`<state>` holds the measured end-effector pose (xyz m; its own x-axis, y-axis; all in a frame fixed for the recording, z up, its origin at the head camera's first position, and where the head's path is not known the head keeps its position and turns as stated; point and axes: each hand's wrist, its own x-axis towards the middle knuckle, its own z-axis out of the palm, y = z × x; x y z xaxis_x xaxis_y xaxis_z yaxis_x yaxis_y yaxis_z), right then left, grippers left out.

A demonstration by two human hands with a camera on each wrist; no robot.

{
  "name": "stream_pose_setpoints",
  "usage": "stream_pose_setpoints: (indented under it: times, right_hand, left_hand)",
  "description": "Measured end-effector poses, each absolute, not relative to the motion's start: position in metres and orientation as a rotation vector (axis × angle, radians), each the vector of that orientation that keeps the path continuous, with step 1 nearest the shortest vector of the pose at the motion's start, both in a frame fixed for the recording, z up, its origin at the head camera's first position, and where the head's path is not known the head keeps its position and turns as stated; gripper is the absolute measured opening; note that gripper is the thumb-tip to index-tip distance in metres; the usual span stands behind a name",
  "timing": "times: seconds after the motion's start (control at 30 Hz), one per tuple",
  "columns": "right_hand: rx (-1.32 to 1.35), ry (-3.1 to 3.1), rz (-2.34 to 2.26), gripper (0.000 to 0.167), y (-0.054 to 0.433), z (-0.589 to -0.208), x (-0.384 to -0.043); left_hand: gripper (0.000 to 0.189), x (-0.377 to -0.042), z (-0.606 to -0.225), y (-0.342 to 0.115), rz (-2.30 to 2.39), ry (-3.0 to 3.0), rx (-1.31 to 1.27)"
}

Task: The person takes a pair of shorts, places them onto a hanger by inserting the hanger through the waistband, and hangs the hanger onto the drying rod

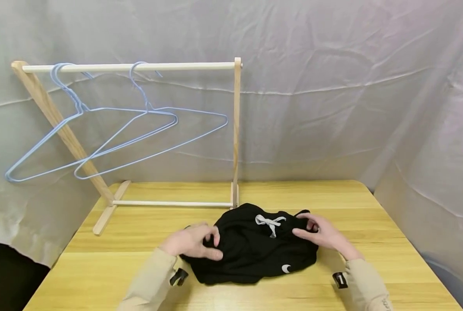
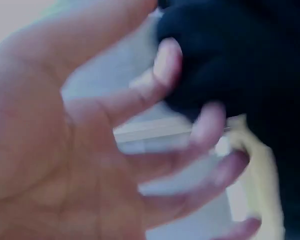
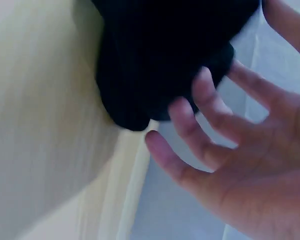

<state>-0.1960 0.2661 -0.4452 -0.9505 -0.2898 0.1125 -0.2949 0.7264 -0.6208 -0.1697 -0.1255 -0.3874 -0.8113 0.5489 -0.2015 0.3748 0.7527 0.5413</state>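
Observation:
A black garment (image 1: 250,255) lies bunched on the table, with a white drawstring (image 1: 270,222) tied in a bow and a small white crescent mark (image 1: 286,268) near its front edge. My left hand (image 1: 192,242) is at the garment's left end, thumb and fingers apart. In the left wrist view its fingers are spread beside the dark fabric (image 2: 225,55). At the right end is my right hand (image 1: 322,233), its fingertips close to the cloth. The right wrist view shows those fingers separated and slightly bent next to the fabric (image 3: 155,60).
A wooden rack (image 1: 237,129) with a white top rail (image 1: 184,66) stands at the back left of the table (image 1: 371,242). Several light-blue wire hangers (image 1: 149,151) hang from it. A grey curtain (image 1: 332,108) encloses the back and sides.

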Motion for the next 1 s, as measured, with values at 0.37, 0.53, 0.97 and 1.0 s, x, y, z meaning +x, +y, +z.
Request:
stream_pose_setpoints:
  times: [0.37, 0.53, 0.97, 1.0]
  right_hand:
    - [0.358, -3.023, 1.202, 0.053, 0.297, -0.439, -0.216]
    - [0.426, -3.059, 1.348, 0.049, 0.301, -0.448, -0.227]
    - [0.307, -3.171, 1.441, 0.070, 0.302, -0.454, -0.234]
    - [0.280, -3.175, 1.431, 0.071, 0.302, -0.453, -0.234]
  left_hand:
    - [0.032, -0.216, -0.385, -0.059, 0.893, 2.785, 0.622]
    - [0.041, -0.229, -0.402, -0.042, 0.818, 2.753, 0.514]
    - [0.043, -0.246, -0.419, -0.037, 0.675, 2.769, 0.391]
    - [0.046, -0.246, -0.420, -0.037, 0.660, 2.766, 0.383]
